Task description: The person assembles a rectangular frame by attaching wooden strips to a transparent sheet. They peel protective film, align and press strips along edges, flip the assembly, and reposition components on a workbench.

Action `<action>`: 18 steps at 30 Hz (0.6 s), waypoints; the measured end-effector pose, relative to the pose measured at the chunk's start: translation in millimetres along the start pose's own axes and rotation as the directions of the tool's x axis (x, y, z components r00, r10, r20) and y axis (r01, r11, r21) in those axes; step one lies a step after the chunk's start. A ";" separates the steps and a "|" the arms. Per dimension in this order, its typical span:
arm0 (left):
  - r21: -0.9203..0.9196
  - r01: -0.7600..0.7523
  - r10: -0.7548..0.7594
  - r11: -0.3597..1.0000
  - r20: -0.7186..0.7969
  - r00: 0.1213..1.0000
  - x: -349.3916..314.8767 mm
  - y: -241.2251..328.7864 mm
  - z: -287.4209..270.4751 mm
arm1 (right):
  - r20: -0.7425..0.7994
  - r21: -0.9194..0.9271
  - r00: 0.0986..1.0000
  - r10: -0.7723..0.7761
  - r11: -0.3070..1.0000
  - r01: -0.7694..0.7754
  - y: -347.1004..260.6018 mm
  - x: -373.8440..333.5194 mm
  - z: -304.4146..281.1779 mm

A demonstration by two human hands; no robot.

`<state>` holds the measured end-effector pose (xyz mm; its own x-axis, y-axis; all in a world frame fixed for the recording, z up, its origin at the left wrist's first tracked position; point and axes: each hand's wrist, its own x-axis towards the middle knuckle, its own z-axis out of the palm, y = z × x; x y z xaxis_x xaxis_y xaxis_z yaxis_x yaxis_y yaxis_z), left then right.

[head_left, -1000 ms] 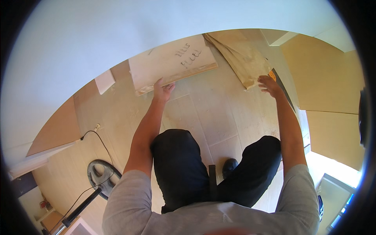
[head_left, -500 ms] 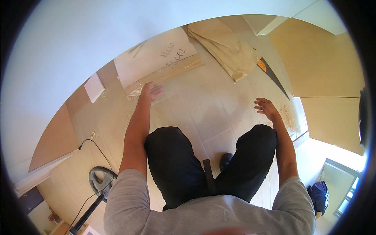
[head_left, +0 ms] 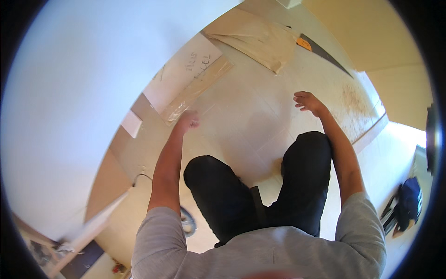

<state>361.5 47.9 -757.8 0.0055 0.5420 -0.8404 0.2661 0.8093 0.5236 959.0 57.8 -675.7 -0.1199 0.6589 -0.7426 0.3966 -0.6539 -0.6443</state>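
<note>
My left hand (head_left: 188, 122) hovers near the taped brown edge of a pale, flat carton (head_left: 183, 76) with handwriting on it. Motion smears its fingers, and nothing shows in them. On the other side, my right hand (head_left: 309, 102) hangs above the floor with its fingers apart, holding nothing. A handsaw (head_left: 325, 55) with an orange and dark handle lies beyond it. To the saw's left rests a creased brown paper sheet or bag (head_left: 258, 39). My bent knees in black trousers are between my arms.
A large white surface (head_left: 83, 83) fills the left side. Sawdust-like brown specks (head_left: 354, 104) lie on the tiled floor (head_left: 232, 125) at right. A small white board (head_left: 132, 123) sits by the carton. Part of a ring-shaped grey tool head (head_left: 187, 222) shows beside my left arm. Tan panels (head_left: 390, 42) stand at far right.
The view has turned and shifted, so the carton, paper and saw appear higher. My left hand has moved away from the carton, nearer my knee. My right hand stays raised with its fingers apart.
</note>
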 end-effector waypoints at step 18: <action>0.552 -0.515 0.280 0.656 0.456 0.845 -443.2 175.2 356.3 | -0.323 -0.266 0.938 -0.126 0.963 0.037 43.5 -351.1 -8.2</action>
<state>749.1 -131.2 -343.5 0.5184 0.5810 -0.6274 0.7040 0.1266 0.6988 1025.8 -198.9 -441.5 0.1318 0.8203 -0.5565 0.6197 -0.5064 -0.5996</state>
